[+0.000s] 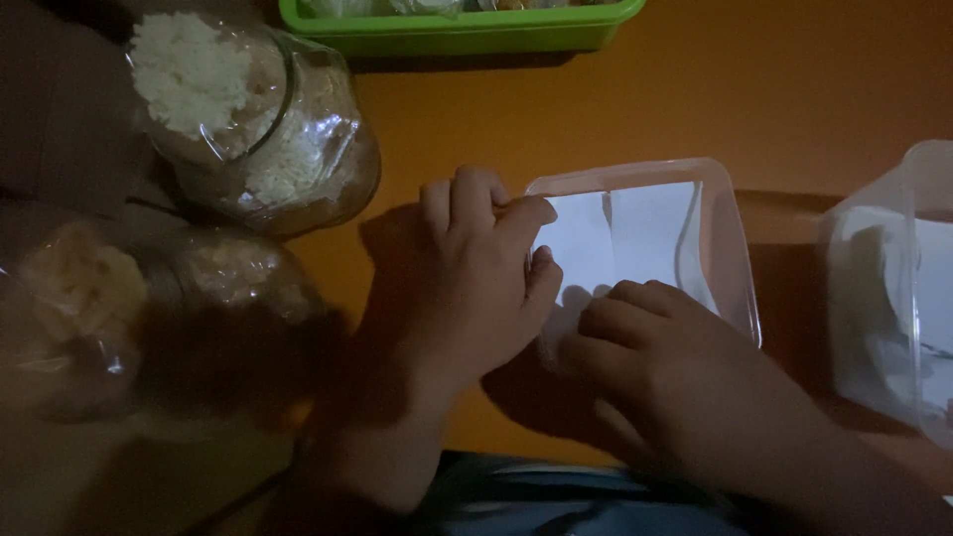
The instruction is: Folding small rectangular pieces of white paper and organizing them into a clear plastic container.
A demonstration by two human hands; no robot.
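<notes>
At the middle of the orange counter [635,99] sits a clear plastic container [730,213], shallow and rectangular, with a white paper sheet [620,238] lying inside as a liner. Both hands meet at its near-left corner. The left hand [476,278] curls over the rim there, fingers bent and thumb pinched toward the paper's edge, gripping the corner. The right hand [660,342] rests knuckles-up just beside it, fingers folded down onto the sheet, pressing rather than holding. The step in hand appears to be seating the paper flat in the container; the next move likely calls for smoothing the sheet toward the far-right corner, where a fold stands up. To the right, apart, stands a second clear container [884,298] with white lining. At far left are jars [258,129] of white grains, and a green tray [467,30] lies along the far edge.
</notes>
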